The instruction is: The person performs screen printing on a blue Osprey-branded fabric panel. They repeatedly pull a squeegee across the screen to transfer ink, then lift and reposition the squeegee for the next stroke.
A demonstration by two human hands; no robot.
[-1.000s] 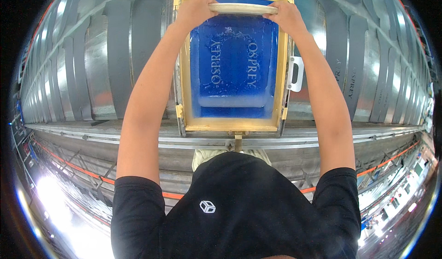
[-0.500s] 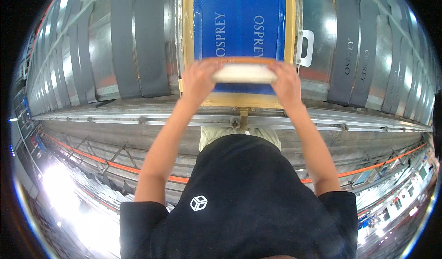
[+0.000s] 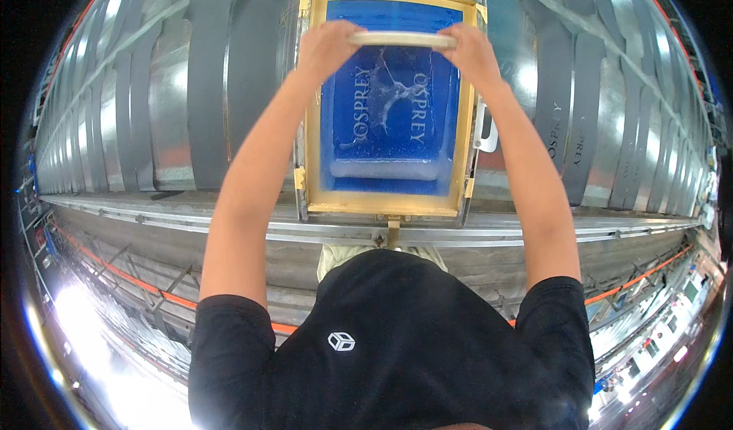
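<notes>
Both my hands grip a pale-handled squeegee (image 3: 403, 40) that spans the far part of a screen-printing frame (image 3: 308, 166). My left hand (image 3: 324, 50) is closed round its left end. My right hand (image 3: 471, 50) closes on the right end, fingers over the handle. The blade's lower edge is hard to see from above. Below it, the blue screen (image 3: 359, 172) shows two columns of pale lettering and a wet streak of clear ink (image 3: 402, 88) in the middle. A paler smear band crosses the screen near its close end. Yellow tape lines the frame's border.
Dark fabric strips (image 3: 210, 86) lie side by side on a long shiny table, left and right of the frame. A white handle (image 3: 486, 132) juts from the frame's right side. A metal rail (image 3: 191, 226) runs along the table's near edge, close to my body.
My hands have moved the squeegee away from my body, from the screen's near part to its far part. More of the frame shows, and the wet streak and near smear band are uncovered.
</notes>
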